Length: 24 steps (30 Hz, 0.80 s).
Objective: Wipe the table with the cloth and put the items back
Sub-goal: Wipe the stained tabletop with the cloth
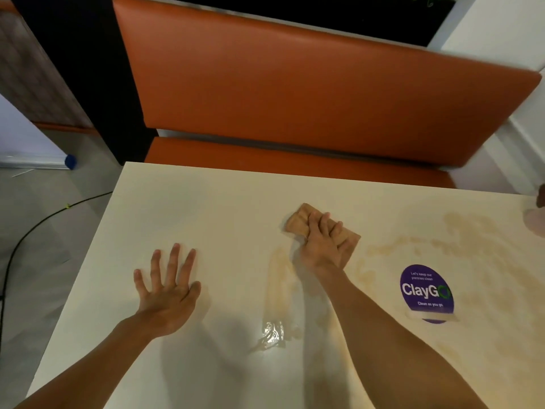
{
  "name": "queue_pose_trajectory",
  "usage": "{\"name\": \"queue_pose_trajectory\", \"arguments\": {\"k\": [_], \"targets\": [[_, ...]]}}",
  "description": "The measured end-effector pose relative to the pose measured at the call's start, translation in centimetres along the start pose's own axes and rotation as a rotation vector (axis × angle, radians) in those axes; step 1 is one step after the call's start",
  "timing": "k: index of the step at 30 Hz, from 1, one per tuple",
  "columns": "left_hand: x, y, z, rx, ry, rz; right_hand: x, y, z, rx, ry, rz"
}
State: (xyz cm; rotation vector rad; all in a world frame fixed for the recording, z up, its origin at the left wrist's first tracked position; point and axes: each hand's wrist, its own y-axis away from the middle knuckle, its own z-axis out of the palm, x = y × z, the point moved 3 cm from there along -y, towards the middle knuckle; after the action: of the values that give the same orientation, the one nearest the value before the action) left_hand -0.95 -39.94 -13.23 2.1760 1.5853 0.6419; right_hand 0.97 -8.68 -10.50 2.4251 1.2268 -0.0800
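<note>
A folded tan cloth (298, 221) lies on the cream table (206, 202), past its middle. My right hand (323, 243) presses down on the cloth with the fingers curled over it. My left hand (168, 286) rests flat on the table to the left, fingers spread, holding nothing. Brownish wet smears (460, 231) spread across the right part of the table, and a streak (278, 278) runs toward me from under the cloth, ending in a shiny wet patch (272, 335).
A round purple sticker (426, 292) is stuck on the table at the right. An orange bench seat (295, 84) stands behind the far edge. Something blurred (538, 208) sits at the table's right edge. A black cable (35, 225) runs across the floor on the left.
</note>
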Motion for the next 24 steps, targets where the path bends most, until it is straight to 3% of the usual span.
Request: {"name": "queue_pose_trajectory", "arguments": {"k": [11,17,24], "targets": [[-0.1,-0.4,-0.6,-0.005,0.083,0.001,-5.8,7.6,5.1,-0.067,0.041,-0.309],[0.1,-0.2,-0.6,-0.045,0.094,0.035,-4.0,12.1,6.6,-0.103,-0.082,-0.536],[-0.6,-0.5,-0.6,-0.055,0.09,0.019,-3.2,16.6,7.4,-0.181,-0.154,-0.622]]}}
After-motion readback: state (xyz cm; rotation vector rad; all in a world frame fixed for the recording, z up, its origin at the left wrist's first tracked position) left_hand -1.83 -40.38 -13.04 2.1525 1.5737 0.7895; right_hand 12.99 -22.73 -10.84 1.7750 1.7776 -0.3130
